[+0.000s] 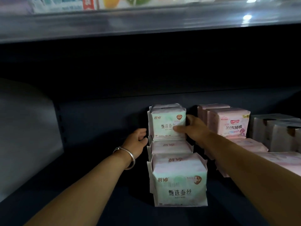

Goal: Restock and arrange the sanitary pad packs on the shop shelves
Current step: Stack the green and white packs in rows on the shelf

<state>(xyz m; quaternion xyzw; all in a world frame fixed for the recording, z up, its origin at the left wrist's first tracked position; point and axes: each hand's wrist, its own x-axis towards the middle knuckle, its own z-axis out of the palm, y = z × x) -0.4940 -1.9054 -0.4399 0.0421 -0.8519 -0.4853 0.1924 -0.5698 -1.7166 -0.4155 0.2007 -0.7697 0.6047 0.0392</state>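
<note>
- She's squaring up the back of the green row: the right hand point(193, 128) has its grip closed round the rear green pack point(167, 123), thumb across the front
- The left hand point(138, 141) rests loosely curled, holding nothing, against that pack's left edge
- Next, I'd say, press it flush behind the front green pack point(179, 185)
- The dark shelf point(97, 160) also holds pink packs point(231, 123) just to the right

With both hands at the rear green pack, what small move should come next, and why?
Probably close the left hand onto the rear green pack and square it. The right hand already grips its right side, the left sits open beside it, and the pack looks slightly off line with the front green pack.
</note>
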